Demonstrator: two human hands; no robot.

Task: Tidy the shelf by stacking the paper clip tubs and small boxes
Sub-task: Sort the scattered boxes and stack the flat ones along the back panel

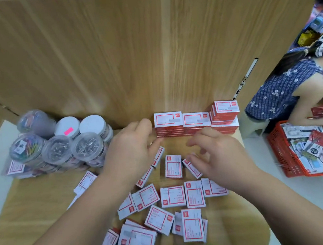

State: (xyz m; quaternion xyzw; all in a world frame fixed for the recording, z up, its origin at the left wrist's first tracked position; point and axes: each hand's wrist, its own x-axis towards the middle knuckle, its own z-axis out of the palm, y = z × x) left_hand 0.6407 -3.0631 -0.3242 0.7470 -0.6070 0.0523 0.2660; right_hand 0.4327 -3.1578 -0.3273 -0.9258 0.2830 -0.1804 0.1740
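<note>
- Small boxes (172, 196), white with red frames, are lying loose at all angles on the wooden shelf (35, 207), nearest the camera. Several are overlapping or leaning on their neighbours.
- Both forearms are reaching forward over this scatter.
- The right hand (220, 154) is hovering above the far edge of the loose boxes. Its fingers are bending loosely like a claw, pointing left and gripping nothing.
- The left hand (131, 148) is hovering a little farther in, fingers loosely curled with nothing in them. Its thumb is sitting just beside the left end of the stacked row, and its fingertips are blurring.
- Stacked boxes (196, 119) are standing in a row along the back of the shelf, against the wooden back panel (89, 60). Three piles are standing side by side, the right one rising highest with its upper boxes slightly askew.
- Paper clip tubs (59, 148), clear and round, are crowding the left back corner of the shelf, piled in layers. Two are showing white lids, one is bearing a pink sticker (68, 130), and one at the far left is lying tilted.
- Off to the right, past the shelf, a person (285, 88) in a blue patterned top is leaning beside a red basket (275, 143) filled with packaged goods.
</note>
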